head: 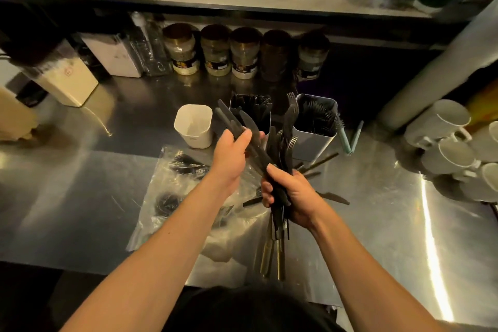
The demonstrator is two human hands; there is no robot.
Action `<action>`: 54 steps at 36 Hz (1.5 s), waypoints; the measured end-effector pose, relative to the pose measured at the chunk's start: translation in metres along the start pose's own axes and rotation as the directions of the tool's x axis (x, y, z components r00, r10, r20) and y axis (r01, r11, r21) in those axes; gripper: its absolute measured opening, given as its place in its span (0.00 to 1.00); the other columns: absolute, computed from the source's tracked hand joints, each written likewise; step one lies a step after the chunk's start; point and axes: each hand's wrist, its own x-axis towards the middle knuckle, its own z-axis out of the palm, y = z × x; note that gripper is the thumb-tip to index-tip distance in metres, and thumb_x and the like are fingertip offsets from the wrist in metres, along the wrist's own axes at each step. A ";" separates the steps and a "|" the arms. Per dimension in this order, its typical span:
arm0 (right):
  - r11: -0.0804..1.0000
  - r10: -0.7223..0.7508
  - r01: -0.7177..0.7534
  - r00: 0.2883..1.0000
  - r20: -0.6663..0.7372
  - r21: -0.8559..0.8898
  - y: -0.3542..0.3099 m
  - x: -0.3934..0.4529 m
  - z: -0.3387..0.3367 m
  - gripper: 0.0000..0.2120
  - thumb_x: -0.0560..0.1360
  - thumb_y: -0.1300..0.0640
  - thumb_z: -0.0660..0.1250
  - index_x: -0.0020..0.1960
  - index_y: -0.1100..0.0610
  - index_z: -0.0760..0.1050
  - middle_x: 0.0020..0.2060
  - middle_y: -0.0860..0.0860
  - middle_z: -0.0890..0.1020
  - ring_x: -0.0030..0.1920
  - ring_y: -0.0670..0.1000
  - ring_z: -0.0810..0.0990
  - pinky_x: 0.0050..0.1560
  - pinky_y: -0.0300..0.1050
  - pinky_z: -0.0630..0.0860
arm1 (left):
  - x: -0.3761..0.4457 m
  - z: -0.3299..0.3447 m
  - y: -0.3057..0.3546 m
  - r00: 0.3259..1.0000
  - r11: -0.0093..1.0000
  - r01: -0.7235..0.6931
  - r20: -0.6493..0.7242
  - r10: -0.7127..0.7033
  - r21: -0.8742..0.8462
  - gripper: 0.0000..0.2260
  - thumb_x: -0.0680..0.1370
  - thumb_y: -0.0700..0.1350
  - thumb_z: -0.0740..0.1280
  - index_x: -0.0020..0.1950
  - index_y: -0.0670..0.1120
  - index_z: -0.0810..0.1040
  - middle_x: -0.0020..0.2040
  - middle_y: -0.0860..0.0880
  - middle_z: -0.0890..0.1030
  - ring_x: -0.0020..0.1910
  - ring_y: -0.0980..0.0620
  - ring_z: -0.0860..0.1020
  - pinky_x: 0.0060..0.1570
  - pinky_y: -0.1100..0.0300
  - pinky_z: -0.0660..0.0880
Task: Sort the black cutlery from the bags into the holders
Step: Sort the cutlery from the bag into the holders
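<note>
On the counter, a clear bag lies left of your hands, behind it an empty white holder. Your left hand pinches black knives; your right hand has its fingers clamped round a mixed cutlery bundle. Beyond stand the knife holder and fork holder.

The right hand grips a bundle of black cutlery; the left hand pinches several black knives fanning up-left from that grip.
</note>
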 end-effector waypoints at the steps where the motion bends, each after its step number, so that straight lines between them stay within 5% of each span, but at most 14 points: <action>1: 1.000 -0.008 0.008 1.000 0.003 0.004 0.000 0.001 0.002 0.10 0.78 0.51 0.68 0.45 0.59 0.75 0.33 0.54 0.73 0.30 0.51 0.70 0.36 0.47 0.68 | 0.001 -0.002 0.001 1.000 1.000 0.000 0.001 0.000 -0.018 0.09 0.85 0.42 0.59 0.62 0.40 0.74 0.45 0.52 0.86 0.46 0.58 0.84 0.55 0.56 0.80; 4: 0.999 -0.018 0.019 1.000 -0.017 0.032 0.001 0.003 0.006 0.14 0.78 0.50 0.67 0.54 0.61 0.73 0.33 0.54 0.73 0.30 0.51 0.70 0.37 0.47 0.68 | 0.004 -0.005 0.004 1.000 0.994 0.001 -0.008 -0.001 -0.108 0.07 0.85 0.42 0.59 0.58 0.43 0.75 0.43 0.53 0.85 0.45 0.57 0.82 0.54 0.54 0.78; 7: 0.998 -0.037 0.040 0.998 -0.060 0.042 0.002 0.004 0.009 0.13 0.80 0.51 0.66 0.46 0.61 0.76 0.33 0.57 0.71 0.29 0.51 0.70 0.35 0.46 0.70 | 0.007 -0.009 0.013 0.998 0.947 0.054 0.009 -0.054 -0.315 0.07 0.85 0.40 0.57 0.55 0.46 0.75 0.40 0.53 0.82 0.43 0.55 0.80 0.48 0.58 0.78; 10: 0.994 -0.018 0.023 0.999 -0.043 0.111 0.002 0.005 0.011 0.09 0.80 0.54 0.65 0.46 0.59 0.75 0.33 0.54 0.73 0.29 0.49 0.71 0.36 0.45 0.69 | 0.010 -0.014 0.020 0.991 0.862 0.129 0.080 -0.102 -0.490 0.09 0.86 0.39 0.55 0.54 0.47 0.74 0.38 0.52 0.78 0.39 0.54 0.78 0.52 0.56 0.77; 20: 0.998 -0.057 0.059 0.996 -0.072 0.021 0.007 0.008 0.006 0.07 0.77 0.58 0.68 0.42 0.58 0.74 0.33 0.55 0.74 0.30 0.51 0.71 0.36 0.46 0.71 | 0.026 -0.025 0.034 0.989 0.794 0.092 -0.038 -0.143 -0.602 0.11 0.86 0.38 0.54 0.58 0.45 0.76 0.38 0.50 0.74 0.33 0.54 0.73 0.52 0.58 0.78; 27: 0.997 -0.077 0.077 0.996 -0.052 0.008 0.004 0.003 0.001 0.07 0.79 0.61 0.66 0.42 0.59 0.72 0.33 0.55 0.73 0.30 0.51 0.70 0.36 0.45 0.71 | 0.043 -0.030 0.052 0.976 0.772 0.019 -0.156 -0.152 -0.636 0.09 0.85 0.40 0.58 0.55 0.45 0.77 0.38 0.50 0.77 0.29 0.56 0.72 0.38 0.61 0.77; 36: 0.995 -0.075 0.082 0.989 -0.126 0.056 0.004 0.000 -0.024 0.08 0.75 0.58 0.69 0.40 0.57 0.73 0.32 0.54 0.72 0.30 0.51 0.70 0.36 0.46 0.69 | 0.076 -0.025 0.077 0.954 0.851 -0.129 -0.297 -0.033 -0.509 0.06 0.84 0.36 0.61 0.56 0.41 0.77 0.48 0.44 0.83 0.38 0.50 0.82 0.46 0.56 0.81; 40: 0.993 -0.068 0.081 0.987 -0.148 0.083 0.002 -0.001 -0.035 0.08 0.75 0.57 0.70 0.41 0.57 0.73 0.32 0.54 0.72 0.31 0.51 0.70 0.37 0.47 0.70 | 0.093 -0.011 0.087 0.964 0.900 -0.177 -0.255 0.076 -0.399 0.07 0.83 0.36 0.61 0.57 0.42 0.78 0.50 0.44 0.83 0.44 0.49 0.83 0.51 0.57 0.81; 44: 0.993 -0.070 0.084 0.985 -0.160 0.084 -0.003 0.000 -0.039 0.08 0.76 0.58 0.70 0.41 0.58 0.73 0.32 0.55 0.72 0.31 0.51 0.69 0.37 0.47 0.71 | 0.109 0.002 0.086 0.971 0.963 -0.174 -0.198 0.134 -0.205 0.08 0.82 0.37 0.64 0.54 0.47 0.80 0.50 0.47 0.85 0.49 0.50 0.85 0.44 0.62 0.79; 50: 0.995 -0.088 0.094 0.981 -0.171 0.023 -0.009 0.000 -0.042 0.08 0.76 0.57 0.69 0.41 0.59 0.72 0.32 0.55 0.72 0.30 0.51 0.70 0.37 0.48 0.71 | 0.127 0.003 0.066 0.978 0.983 -0.179 -0.103 0.183 0.050 0.08 0.82 0.37 0.64 0.55 0.47 0.81 0.49 0.49 0.86 0.51 0.50 0.85 0.58 0.54 0.80; 54: 0.996 -0.080 0.088 0.981 -0.175 0.034 -0.012 0.001 -0.044 0.08 0.75 0.57 0.70 0.41 0.59 0.74 0.32 0.55 0.73 0.31 0.51 0.70 0.38 0.48 0.70 | 0.128 -0.001 0.060 0.972 0.951 -0.207 -0.060 0.226 0.230 0.09 0.82 0.39 0.64 0.58 0.47 0.82 0.50 0.52 0.86 0.50 0.55 0.85 0.49 0.63 0.79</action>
